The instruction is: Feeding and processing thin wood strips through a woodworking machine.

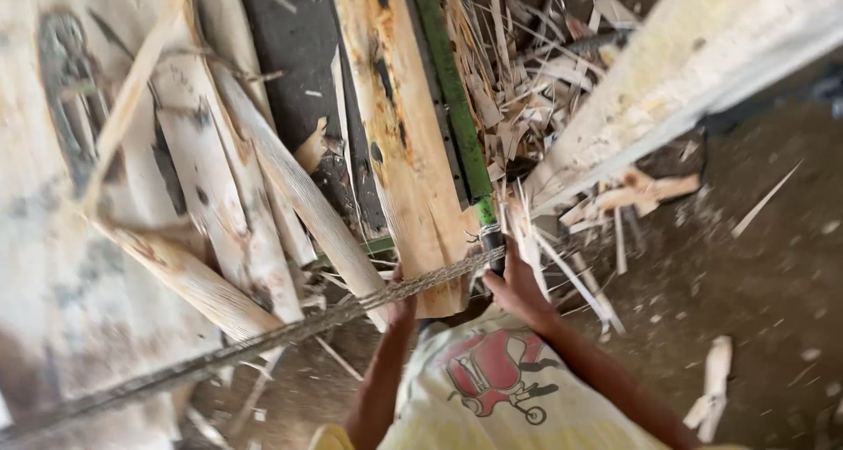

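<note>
Rope (263,340), thick and twisted, runs from the lower left corner up to the right hand (518,288), passing just above the left hand (402,305). Its upper end meets a dark handle (494,244) that the right hand's fingers are curled round, at the bottom of a long green bar (452,99). The left hand reaches up under the rope to the lower end of a yellowish plank (399,143); its fingers are hidden behind rope and wood, so I cannot tell whether they are spread or closed. Both forearms rise from a pale shirt with a red print (492,380) at the bottom edge.

Left of the left hand, several pale, rough-barked slabs (219,213) lean across each other, and a wide whitish board (44,239) fills the far left. Above the right hand, beside the green bar, lies a heap of thin wood strips and splinters (527,90). A broad pale beam (667,72) slants up to the right of that hand. Farther right and below, the dirt floor (755,274) is scattered with chips.
</note>
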